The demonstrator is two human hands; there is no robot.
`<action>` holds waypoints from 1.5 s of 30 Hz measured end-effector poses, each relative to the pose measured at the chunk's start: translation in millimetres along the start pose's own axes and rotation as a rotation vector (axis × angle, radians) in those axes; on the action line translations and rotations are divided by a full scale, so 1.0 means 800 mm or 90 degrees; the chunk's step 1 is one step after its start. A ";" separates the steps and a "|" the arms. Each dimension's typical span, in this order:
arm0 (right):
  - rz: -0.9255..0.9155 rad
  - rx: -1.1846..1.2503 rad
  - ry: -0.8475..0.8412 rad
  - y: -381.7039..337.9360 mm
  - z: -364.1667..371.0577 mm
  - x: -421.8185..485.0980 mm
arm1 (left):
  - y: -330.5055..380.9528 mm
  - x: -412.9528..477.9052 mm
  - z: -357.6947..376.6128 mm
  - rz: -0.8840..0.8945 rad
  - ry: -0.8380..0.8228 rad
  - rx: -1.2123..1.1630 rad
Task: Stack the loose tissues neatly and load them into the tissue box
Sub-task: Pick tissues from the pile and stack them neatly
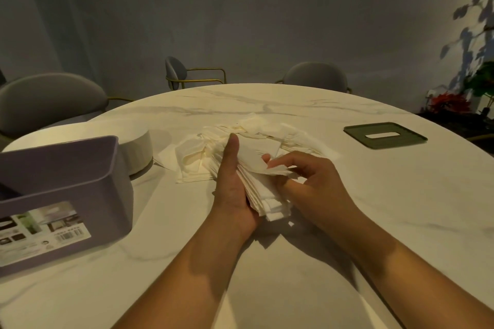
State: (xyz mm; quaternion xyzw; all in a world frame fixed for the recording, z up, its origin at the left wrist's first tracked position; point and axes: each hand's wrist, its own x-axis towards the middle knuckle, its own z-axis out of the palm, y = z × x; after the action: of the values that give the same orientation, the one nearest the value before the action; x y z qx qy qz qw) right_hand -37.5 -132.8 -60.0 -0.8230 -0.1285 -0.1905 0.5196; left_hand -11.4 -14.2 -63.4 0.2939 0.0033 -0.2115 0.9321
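Tissues lie in a loose heap (199, 157) near the middle of the marble table (267, 262). The left hand (232, 189) grips a tidy stack (260, 195) just in front of the heap, thumb straight along its top. The right hand (310, 176) pinches the top sheet (278, 169) by its edge. The purple tissue box (66, 181) stands open at the left, its green lid (385, 135) well apart at the right.
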 end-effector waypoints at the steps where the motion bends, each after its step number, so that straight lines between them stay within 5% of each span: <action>1: -0.002 -0.003 -0.010 -0.002 -0.001 -0.001 | 0.000 -0.001 0.000 0.004 0.008 -0.002; 5: -0.016 -0.053 -0.094 -0.010 -0.005 -0.010 | -0.001 -0.011 0.000 -0.007 0.035 0.003; 7: -0.001 0.067 -0.077 -0.018 -0.004 -0.016 | -0.002 -0.017 -0.001 0.003 0.052 -0.022; 11: 0.228 0.193 0.037 -0.019 0.001 -0.013 | -0.007 -0.026 0.004 0.087 0.109 -0.020; 16: 0.336 0.123 -0.137 -0.027 -0.007 -0.033 | -0.015 -0.045 0.011 0.104 0.117 0.024; 19: 0.307 0.162 -0.157 -0.028 -0.007 -0.045 | -0.020 -0.060 0.015 0.097 0.108 0.034; 22: 0.295 0.275 -0.064 -0.024 -0.010 -0.053 | -0.024 -0.074 0.018 0.113 0.146 0.089; 28: 0.259 0.311 0.118 -0.008 -0.032 -0.050 | -0.020 -0.086 0.017 0.291 0.178 0.409; 38: 0.177 0.152 0.003 0.000 -0.020 -0.048 | -0.027 -0.076 0.019 0.303 0.121 0.664; 45: 0.126 0.088 0.097 0.000 -0.024 -0.043 | -0.026 -0.074 0.015 0.313 0.118 0.651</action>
State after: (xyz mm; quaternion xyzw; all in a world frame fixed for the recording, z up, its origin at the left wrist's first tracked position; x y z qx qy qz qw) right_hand -71.5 -150.5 -67.7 -0.7772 -0.0194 -0.1911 0.5993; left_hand -74.8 -12.9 -56.9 0.7167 -0.0863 0.0634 0.6891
